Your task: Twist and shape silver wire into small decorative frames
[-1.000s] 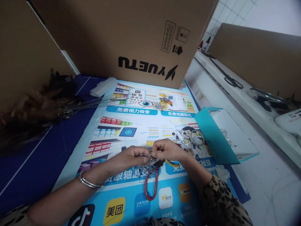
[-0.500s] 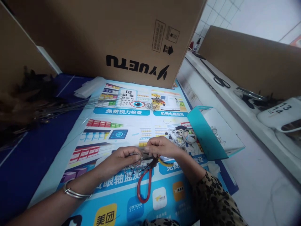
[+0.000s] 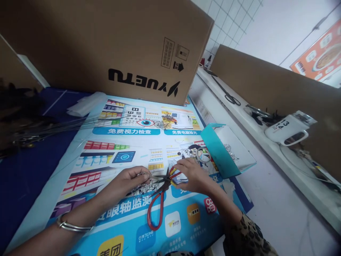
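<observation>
My left hand (image 3: pixel 135 177) is closed, finger and thumb pinching a small bundle of thin silvery wire (image 3: pixel 149 176). Opposite it, my right hand (image 3: pixel 193 175) grips the pliers (image 3: pixel 174 180), which have red and yellow handles; their narrow dark jaws point left, close to the wire. Beneath the pliers lie scissors (image 3: pixel 156 213) with large red loop handles, partly covered by them. A tangle of wire pieces (image 3: pixel 142 191) rests on the printed sheet below my left hand. Whether the jaws touch the wire I cannot tell.
A teal-and-white box (image 3: pixel 221 153) with wire bits inside stands at the right. Beyond my right hand is a clear round tape roll (image 3: pixel 203 154). A big carton (image 3: pixel 149 64) walls off the back. Long wire stems (image 3: pixel 61 128) lie left. A white mug (image 3: pixel 286 128) stands on the ledge.
My right hand has drawn back rightward from my left and now grips the pliers by the handles. The view has turned a little to the right.
</observation>
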The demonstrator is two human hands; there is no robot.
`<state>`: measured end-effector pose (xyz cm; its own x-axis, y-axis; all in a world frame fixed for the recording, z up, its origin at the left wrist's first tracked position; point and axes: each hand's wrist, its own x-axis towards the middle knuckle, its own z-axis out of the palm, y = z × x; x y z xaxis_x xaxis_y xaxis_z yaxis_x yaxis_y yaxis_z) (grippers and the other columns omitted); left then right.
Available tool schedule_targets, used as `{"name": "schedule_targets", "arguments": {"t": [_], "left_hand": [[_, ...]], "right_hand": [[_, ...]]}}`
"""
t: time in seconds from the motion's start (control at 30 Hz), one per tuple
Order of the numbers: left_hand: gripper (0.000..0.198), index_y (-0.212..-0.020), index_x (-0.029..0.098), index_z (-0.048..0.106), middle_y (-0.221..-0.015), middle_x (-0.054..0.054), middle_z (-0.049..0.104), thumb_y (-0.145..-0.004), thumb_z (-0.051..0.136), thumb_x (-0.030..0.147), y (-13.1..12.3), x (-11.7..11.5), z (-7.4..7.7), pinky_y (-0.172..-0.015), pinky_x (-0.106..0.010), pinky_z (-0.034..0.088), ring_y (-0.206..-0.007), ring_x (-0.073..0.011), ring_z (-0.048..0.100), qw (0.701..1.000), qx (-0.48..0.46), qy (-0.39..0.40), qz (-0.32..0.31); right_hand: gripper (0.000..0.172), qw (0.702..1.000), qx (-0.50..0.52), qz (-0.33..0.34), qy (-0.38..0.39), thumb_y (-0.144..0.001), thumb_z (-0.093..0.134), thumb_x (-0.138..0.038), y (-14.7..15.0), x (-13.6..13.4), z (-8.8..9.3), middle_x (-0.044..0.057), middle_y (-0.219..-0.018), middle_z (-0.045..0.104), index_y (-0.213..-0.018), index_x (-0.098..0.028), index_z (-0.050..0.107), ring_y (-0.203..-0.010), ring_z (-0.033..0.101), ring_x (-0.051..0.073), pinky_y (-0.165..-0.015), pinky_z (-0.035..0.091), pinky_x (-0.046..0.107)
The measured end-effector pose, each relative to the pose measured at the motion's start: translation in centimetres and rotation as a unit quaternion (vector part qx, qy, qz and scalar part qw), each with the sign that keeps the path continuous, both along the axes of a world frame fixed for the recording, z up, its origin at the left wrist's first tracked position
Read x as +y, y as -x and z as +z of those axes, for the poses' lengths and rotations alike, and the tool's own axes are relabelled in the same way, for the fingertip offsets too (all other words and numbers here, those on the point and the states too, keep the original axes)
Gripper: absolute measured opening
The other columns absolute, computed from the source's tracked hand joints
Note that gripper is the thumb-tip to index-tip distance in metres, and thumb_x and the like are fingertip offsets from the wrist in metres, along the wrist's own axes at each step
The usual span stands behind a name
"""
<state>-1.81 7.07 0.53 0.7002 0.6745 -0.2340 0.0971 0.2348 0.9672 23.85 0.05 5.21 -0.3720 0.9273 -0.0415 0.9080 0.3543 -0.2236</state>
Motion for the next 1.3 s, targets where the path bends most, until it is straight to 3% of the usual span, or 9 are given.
{"name": "schedule_targets", "arguments": {"t": [0.07, 0.2, 0.4, 0.53, 0.63, 0.73, 0.93, 1.03, 1.3], "left_hand": [[0.026, -0.078, 0.017, 0.061, -0.073, -0.002, 0.060, -0.079, 0.054, 0.042, 0.0, -0.1, 0.1, -0.063, -0.022, 0.039, -0.067, -0.0142, 0.050, 1.000, -0.003, 0.001, 0.008], [0.030, -0.076, 0.016, 0.059, -0.071, -0.001, 0.059, -0.078, 0.054, 0.045, 0.1, -0.3, 0.5, -0.063, -0.023, 0.039, -0.065, -0.0137, 0.050, 1.000, -0.008, -0.019, 0.021], [0.028, -0.080, 0.015, 0.059, -0.071, 0.000, 0.059, -0.079, 0.053, 0.043, 0.3, -0.2, 0.8, -0.062, -0.022, 0.038, -0.063, -0.0127, 0.050, 0.998, -0.030, -0.040, 0.048], [0.028, -0.080, 0.015, 0.060, -0.073, -0.001, 0.060, -0.080, 0.053, 0.042, 0.4, 0.0, 0.7, -0.064, -0.023, 0.039, -0.066, -0.0135, 0.052, 0.995, -0.036, -0.067, 0.063], [0.026, -0.083, 0.016, 0.060, -0.076, -0.001, 0.060, -0.081, 0.052, 0.041, 0.6, 0.1, 0.5, -0.067, -0.024, 0.040, -0.070, -0.0142, 0.053, 0.992, -0.030, -0.087, 0.087], [0.025, -0.087, 0.016, 0.060, -0.078, -0.002, 0.061, -0.082, 0.051, 0.039, 0.7, 0.2, 0.4, -0.068, -0.025, 0.041, -0.073, -0.0150, 0.053, 0.990, -0.026, -0.093, 0.104], [0.025, -0.084, 0.016, 0.060, -0.076, -0.003, 0.062, -0.081, 0.051, 0.039, 0.6, 0.5, 0.4, -0.067, -0.025, 0.042, -0.071, -0.0152, 0.054, 0.989, -0.018, -0.102, 0.106], [0.025, -0.082, 0.016, 0.061, -0.075, -0.002, 0.062, -0.080, 0.052, 0.039, 0.5, 0.5, 0.3, -0.066, -0.025, 0.042, -0.070, -0.0149, 0.054, 0.989, -0.014, -0.095, 0.108], [0.023, -0.079, 0.016, 0.059, -0.071, 0.000, 0.059, -0.080, 0.053, 0.038, 0.6, 0.7, -0.2, -0.061, -0.022, 0.040, -0.064, -0.0121, 0.051, 0.994, -0.026, -0.058, 0.093]], "right_hand": [[0.072, 0.999, -0.037, -0.002, 0.004, -0.065, 0.067, -0.048, 0.8, -1.0, -0.4, 0.011, -0.129, 0.042, -0.127, -0.021, 0.042, -0.117, 0.034, 0.030, -0.095, 0.029, 0.042], [0.054, 0.996, -0.087, -0.031, -0.020, -0.076, 0.057, -0.034, 2.6, -1.8, -0.6, 0.012, -0.121, 0.046, -0.126, -0.023, 0.042, -0.109, 0.038, 0.028, -0.089, 0.032, 0.042], [0.032, 0.990, -0.124, -0.064, -0.021, -0.069, 0.060, -0.019, 4.2, -1.6, -1.0, 0.010, -0.095, 0.051, -0.101, -0.020, 0.057, -0.091, 0.045, 0.024, -0.076, 0.036, 0.034], [0.028, 0.992, -0.095, -0.073, -0.032, -0.075, 0.058, -0.026, 3.8, -1.5, -1.2, 0.008, -0.092, 0.049, -0.103, -0.023, 0.055, -0.090, 0.046, 0.023, -0.072, 0.038, 0.032], [0.018, 0.991, -0.045, -0.116, -0.057, -0.080, 0.055, -0.031, 2.7, -1.5, -1.6, 0.009, -0.093, 0.049, -0.093, -0.019, 0.055, -0.090, 0.047, 0.023, -0.074, 0.039, 0.034], [0.020, 0.987, 0.031, -0.148, -0.050, -0.083, 0.051, -0.033, 1.6, -1.8, -2.0, 0.010, -0.094, 0.051, -0.094, -0.017, 0.052, -0.089, 0.049, 0.022, -0.074, 0.042, 0.034], [0.031, 0.987, 0.127, -0.091, -0.028, -0.084, 0.049, -0.036, 2.3, -1.7, -1.4, 0.011, -0.102, 0.052, -0.108, -0.018, 0.047, -0.091, 0.051, 0.022, -0.076, 0.045, 0.034], [0.035, 0.990, 0.118, -0.062, -0.036, -0.082, 0.052, -0.038, 3.6, -0.9, -0.9, 0.013, -0.106, 0.051, -0.110, -0.018, 0.048, -0.097, 0.048, 0.025, -0.079, 0.044, 0.037], [0.036, 0.997, 0.068, -0.041, -0.014, -0.081, 0.051, -0.044, 4.7, 1.5, -1.1, 0.011, -0.098, 0.057, -0.105, -0.017, 0.054, -0.090, 0.052, 0.023, -0.073, 0.044, 0.033]]}}
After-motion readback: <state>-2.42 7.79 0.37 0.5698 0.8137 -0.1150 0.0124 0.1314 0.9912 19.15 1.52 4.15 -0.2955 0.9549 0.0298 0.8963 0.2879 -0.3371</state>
